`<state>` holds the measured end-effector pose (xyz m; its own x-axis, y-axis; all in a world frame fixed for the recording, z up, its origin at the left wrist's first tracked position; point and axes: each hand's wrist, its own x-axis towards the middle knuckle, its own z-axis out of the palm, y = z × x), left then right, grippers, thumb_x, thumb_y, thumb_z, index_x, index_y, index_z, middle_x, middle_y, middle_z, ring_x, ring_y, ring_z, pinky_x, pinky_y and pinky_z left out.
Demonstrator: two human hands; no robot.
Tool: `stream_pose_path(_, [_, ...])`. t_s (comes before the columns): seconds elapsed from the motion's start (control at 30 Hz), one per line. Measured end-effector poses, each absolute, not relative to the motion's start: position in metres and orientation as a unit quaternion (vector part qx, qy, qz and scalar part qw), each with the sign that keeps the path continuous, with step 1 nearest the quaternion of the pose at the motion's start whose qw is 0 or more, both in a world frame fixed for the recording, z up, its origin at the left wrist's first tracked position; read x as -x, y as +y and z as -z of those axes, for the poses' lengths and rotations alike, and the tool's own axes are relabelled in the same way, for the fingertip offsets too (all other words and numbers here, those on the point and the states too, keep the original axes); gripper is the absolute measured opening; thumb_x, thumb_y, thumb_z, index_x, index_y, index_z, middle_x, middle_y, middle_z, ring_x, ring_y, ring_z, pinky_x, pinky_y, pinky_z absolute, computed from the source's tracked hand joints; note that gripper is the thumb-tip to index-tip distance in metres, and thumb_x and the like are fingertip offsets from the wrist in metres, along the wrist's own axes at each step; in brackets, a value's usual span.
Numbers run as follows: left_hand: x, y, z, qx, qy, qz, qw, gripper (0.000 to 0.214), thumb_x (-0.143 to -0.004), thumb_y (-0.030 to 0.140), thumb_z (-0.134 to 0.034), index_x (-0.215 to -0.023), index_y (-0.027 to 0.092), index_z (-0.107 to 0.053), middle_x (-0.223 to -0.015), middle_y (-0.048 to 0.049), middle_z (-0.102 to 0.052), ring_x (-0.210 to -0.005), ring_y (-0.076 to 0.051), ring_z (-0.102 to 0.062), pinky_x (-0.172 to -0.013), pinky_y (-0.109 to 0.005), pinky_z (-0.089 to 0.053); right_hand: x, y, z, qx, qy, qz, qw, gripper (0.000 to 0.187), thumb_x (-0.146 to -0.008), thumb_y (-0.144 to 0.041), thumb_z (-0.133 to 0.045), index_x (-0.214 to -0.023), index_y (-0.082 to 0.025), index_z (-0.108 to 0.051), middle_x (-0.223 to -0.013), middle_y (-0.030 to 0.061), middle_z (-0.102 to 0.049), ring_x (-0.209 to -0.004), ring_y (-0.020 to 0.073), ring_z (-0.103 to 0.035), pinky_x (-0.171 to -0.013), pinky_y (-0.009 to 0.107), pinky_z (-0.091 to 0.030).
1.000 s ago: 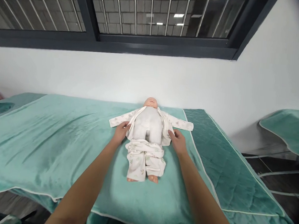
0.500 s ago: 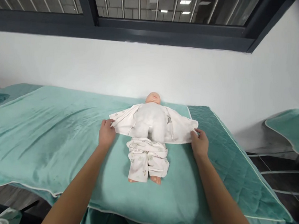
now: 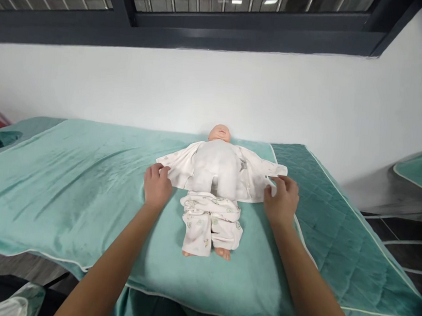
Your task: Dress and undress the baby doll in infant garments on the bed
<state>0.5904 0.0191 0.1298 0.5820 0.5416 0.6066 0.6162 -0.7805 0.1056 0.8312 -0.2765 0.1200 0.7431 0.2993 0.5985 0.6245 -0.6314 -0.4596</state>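
A baby doll (image 3: 220, 133) lies on its back with its head toward the wall. A white baby top (image 3: 253, 176) is spread open under its white torso, sleeves out to both sides. Printed baby trousers (image 3: 197, 230) are bunched round its legs, and the feet show below the cuffs. My left hand (image 3: 157, 185) rests at the top's left side edge, fingers loosely bent and apart over the cloth. Beside the right sleeve, my right hand (image 3: 282, 200) is open, thumb and forefinger apart at the cloth's edge.
A green padded cover (image 3: 65, 190) lies over the bed, with a quilted darker green cover (image 3: 335, 245) at the right. The white wall (image 3: 202, 89) and a dark window frame (image 3: 242, 34) stand behind. A dark item with pale cloth (image 3: 9, 303) is at lower left.
Both hands have released their pinch on the top's outer edges. The left hand has shifted slightly inward, and the right fingers have spread. The camera view has tilted a little.
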Motion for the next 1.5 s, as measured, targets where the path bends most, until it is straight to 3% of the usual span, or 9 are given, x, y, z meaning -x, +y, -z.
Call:
stream_pose_path(0.2, [-0.599, 0.004, -0.138, 0.98, -0.091, 0.179, -0.004, 0.025, -0.09, 0.021, -0.048, -0.105, 0.022, -0.068, -0.1, -0.0111, -0.066, -0.097, -0.026, -0.056, -0.085, -0.04, -0.04, -0.805, -0.258, -0.128, 0.798, -0.554, 0.068, 0.228, 0.03, -0.099, -0.027, -0.038, -0.106, -0.021, -0.067, -0.094, 0.0082, -0.068, -0.094, 0.0227, -0.059, -0.084, 0.033, -0.039])
stream_pose_path(0.33, [-0.605, 0.0, -0.142, 0.98, -0.064, 0.179, -0.067, 0.021, -0.091, 0.03, -0.048, -0.083, 0.022, -0.067, -0.086, -0.0102, -0.064, -0.086, -0.025, -0.056, -0.078, -0.037, -0.04, -0.802, -0.255, -0.13, 0.804, -0.55, 0.06, 0.217, 0.03, -0.1, -0.028, -0.038, -0.102, -0.02, -0.067, -0.091, 0.0075, -0.069, -0.089, 0.0212, -0.059, -0.081, 0.031, -0.037])
stream_pose_path(0.53, [-0.608, -0.002, -0.14, 0.972, -0.1, 0.155, -0.145, 0.022, -0.084, 0.028, -0.054, -0.063, 0.023, -0.058, -0.073, -0.0072, -0.061, -0.074, -0.023, -0.056, -0.066, -0.033, -0.036, -0.8, -0.257, -0.131, 0.826, -0.523, 0.052, 0.203, 0.029, -0.098, -0.032, -0.041, -0.101, -0.022, -0.069, -0.085, 0.0047, -0.071, -0.079, 0.0196, -0.061, -0.07, 0.029, -0.033])
stream_pose_path(0.63, [-0.608, -0.002, -0.138, 0.965, -0.122, 0.169, -0.156, 0.027, -0.087, 0.031, -0.052, -0.062, 0.023, -0.057, -0.07, -0.0062, -0.061, -0.071, -0.022, -0.056, -0.063, -0.032, -0.034, -0.8, -0.258, -0.13, 0.829, -0.502, 0.025, 0.246, 0.03, -0.097, -0.034, -0.043, -0.101, -0.022, -0.07, -0.082, 0.0041, -0.071, -0.076, 0.0188, -0.06, -0.067, 0.028, -0.033])
stream_pose_path(0.8, [-0.61, -0.008, -0.137, 0.935, -0.187, 0.234, -0.192, 0.043, -0.096, 0.044, -0.041, -0.062, 0.021, -0.055, -0.068, -0.0035, -0.06, -0.068, -0.018, -0.055, -0.063, -0.029, -0.035, -0.809, -0.261, -0.13, 0.717, -0.395, -0.171, 0.548, 0.031, -0.089, -0.046, -0.057, -0.095, -0.017, -0.069, -0.072, 0.0009, -0.065, -0.065, 0.0144, -0.054, -0.065, 0.027, -0.041])
stream_pose_path(0.87, [-0.61, -0.012, -0.137, 0.9, -0.215, 0.268, -0.269, 0.041, -0.093, 0.048, -0.046, -0.066, 0.021, -0.058, -0.067, -0.0015, -0.059, -0.066, -0.016, -0.054, -0.063, -0.028, -0.037, -0.81, -0.261, -0.131, 0.664, -0.368, -0.242, 0.605, 0.031, -0.083, -0.045, -0.066, -0.094, -0.016, -0.068, -0.073, 0.0005, -0.063, -0.065, 0.0133, -0.054, -0.065, 0.027, -0.043])
stream_pose_path(1.07, [-0.606, -0.021, -0.143, 0.754, -0.252, 0.231, -0.561, 0.031, -0.077, 0.047, -0.073, -0.078, 0.017, -0.065, -0.066, 0.0023, -0.058, -0.062, -0.011, -0.049, -0.059, -0.023, -0.036, -0.806, -0.262, -0.133, 0.606, -0.469, -0.309, 0.563, 0.022, -0.083, -0.04, -0.071, -0.089, -0.019, -0.071, -0.09, 0.0037, -0.061, -0.079, 0.0144, -0.054, -0.073, 0.029, -0.043])
stream_pose_path(1.2, [-0.599, -0.018, -0.147, 0.739, -0.209, 0.187, -0.612, 0.029, -0.075, 0.043, -0.076, -0.086, 0.016, -0.069, -0.074, 0.0002, -0.06, -0.068, -0.012, -0.051, -0.062, -0.023, -0.037, -0.812, -0.265, -0.134, 0.592, -0.502, -0.331, 0.537, 0.024, -0.079, -0.039, -0.075, -0.095, -0.022, -0.071, -0.099, 0.0043, -0.06, -0.082, 0.0153, -0.054, -0.077, 0.03, -0.044])
stream_pose_path(1.5, [-0.59, -0.007, -0.152, 0.759, -0.099, 0.083, -0.639, 0.024, -0.077, 0.036, -0.077, -0.089, 0.015, -0.073, -0.094, -0.0058, -0.063, -0.084, -0.016, -0.056, -0.077, -0.027, -0.042, -0.811, -0.267, -0.138, 0.607, -0.525, -0.335, 0.493, 0.025, -0.079, -0.04, -0.076, -0.084, -0.02, -0.062, -0.091, 0.0014, -0.056, -0.082, 0.0151, -0.048, -0.077, 0.028, -0.039])
